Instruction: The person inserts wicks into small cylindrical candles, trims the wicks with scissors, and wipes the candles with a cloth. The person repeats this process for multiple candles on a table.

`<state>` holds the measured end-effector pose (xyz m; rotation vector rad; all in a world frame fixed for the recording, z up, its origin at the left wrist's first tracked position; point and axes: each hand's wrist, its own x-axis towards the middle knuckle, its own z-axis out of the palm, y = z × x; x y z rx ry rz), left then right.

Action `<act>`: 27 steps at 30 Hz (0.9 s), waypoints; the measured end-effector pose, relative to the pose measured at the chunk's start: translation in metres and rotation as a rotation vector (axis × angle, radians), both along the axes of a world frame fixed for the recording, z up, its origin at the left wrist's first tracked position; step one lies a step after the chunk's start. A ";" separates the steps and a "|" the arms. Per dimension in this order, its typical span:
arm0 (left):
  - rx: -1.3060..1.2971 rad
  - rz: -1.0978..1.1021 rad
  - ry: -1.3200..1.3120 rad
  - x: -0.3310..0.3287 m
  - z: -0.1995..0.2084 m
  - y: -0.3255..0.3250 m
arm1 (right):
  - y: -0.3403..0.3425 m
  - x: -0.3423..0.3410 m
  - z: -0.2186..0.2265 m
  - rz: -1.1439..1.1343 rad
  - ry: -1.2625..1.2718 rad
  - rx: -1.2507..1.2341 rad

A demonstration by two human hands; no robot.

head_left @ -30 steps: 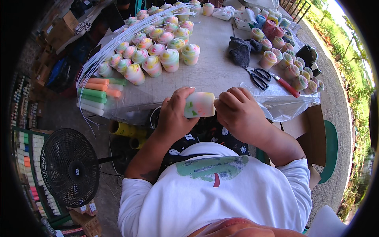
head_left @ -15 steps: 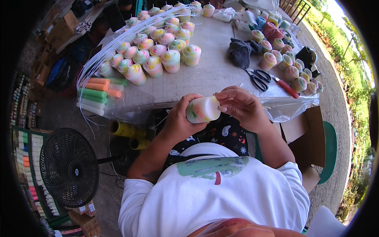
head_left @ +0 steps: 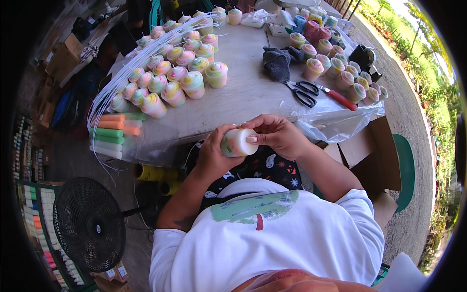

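Observation:
A multicoloured candle (head_left: 234, 142) with a smooth white end lies tilted over my lap, just off the table's near edge. My left hand (head_left: 214, 147) is wrapped round its side. At the white end, facing right, my right hand (head_left: 278, 136) is closed, its thumb pressed on that face and its index finger by the upper rim. Whether a wick is between those fingertips cannot be seen. Many similar candles (head_left: 192, 84) with swirled tops and wicks stand in rows at the left of the table. A bundle of long white wicks (head_left: 127, 63) arches over them.
Scissors (head_left: 304, 92), a red-handled tool (head_left: 343, 100) and a dark cloth (head_left: 278, 63) lie right of centre. More cups or candles (head_left: 345, 80) crowd the right side. Coloured wax sticks (head_left: 108, 132) rest at the left corner. A black fan (head_left: 89, 224) stands lower left, an open cardboard box (head_left: 377, 160) lower right.
The view has shifted a little. My right thumb has come onto the candle's white end, where the fingertips were at its edge before. My left hand still holds the candle.

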<state>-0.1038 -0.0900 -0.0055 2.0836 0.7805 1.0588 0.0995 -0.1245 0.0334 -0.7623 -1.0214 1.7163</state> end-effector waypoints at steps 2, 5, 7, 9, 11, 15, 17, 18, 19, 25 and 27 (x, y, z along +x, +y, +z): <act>-0.024 -0.019 -0.005 0.003 -0.001 0.000 | 0.004 0.007 0.005 0.016 -0.195 0.018; -0.122 -0.020 -0.025 0.003 0.007 0.000 | 0.025 0.035 0.019 -0.256 -0.707 0.263; -0.215 -0.025 -0.077 -0.002 0.007 0.002 | 0.044 0.081 0.020 -0.646 -1.442 0.609; -0.236 -0.045 -0.119 -0.005 0.005 0.008 | 0.053 0.132 -0.007 -0.659 -1.581 0.436; -0.203 -0.059 -0.143 -0.004 0.001 0.011 | 0.049 0.154 -0.013 -0.471 -1.703 0.379; -0.191 -0.041 -0.276 0.002 0.004 0.008 | 0.045 0.138 0.009 -0.179 -1.750 0.307; -0.229 -0.059 -0.276 0.004 0.009 0.007 | 0.041 0.138 0.009 -0.147 -1.755 0.306; -0.190 -0.037 -0.223 0.003 0.008 0.008 | 0.040 0.135 0.016 -0.083 -1.775 0.245; -0.151 -0.017 -0.170 0.003 0.004 0.010 | 0.040 0.132 0.020 -0.019 -1.794 0.182; 0.043 0.132 -0.067 0.004 0.005 0.009 | 0.027 0.127 0.031 -0.015 -1.528 0.007; 0.040 0.152 -0.075 0.004 0.005 0.010 | 0.010 0.115 0.035 -0.036 -0.809 0.076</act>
